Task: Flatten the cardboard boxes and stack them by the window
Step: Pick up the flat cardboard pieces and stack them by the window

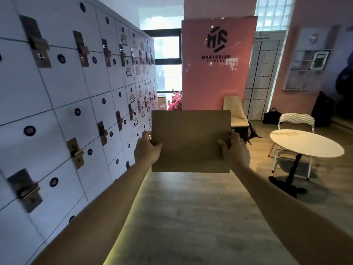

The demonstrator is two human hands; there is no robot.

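Both hands hold one flat box (pixel 191 141) up in the air, out in front. Left hand (pixel 148 150) grips its left edge and right hand (pixel 234 150) grips its right edge, thumbs on the near face, so it stays straight and does not flop. I think it is being carried to the window (pixel 167 62), which is far ahead, past the lockers (pixel 57 104). A pink sign (pixel 217 64) shows a black logo and the word "MYSTERISE"; the smaller word under it is too blurry to read. A round table (pixel 305 143) stands well off to the right.
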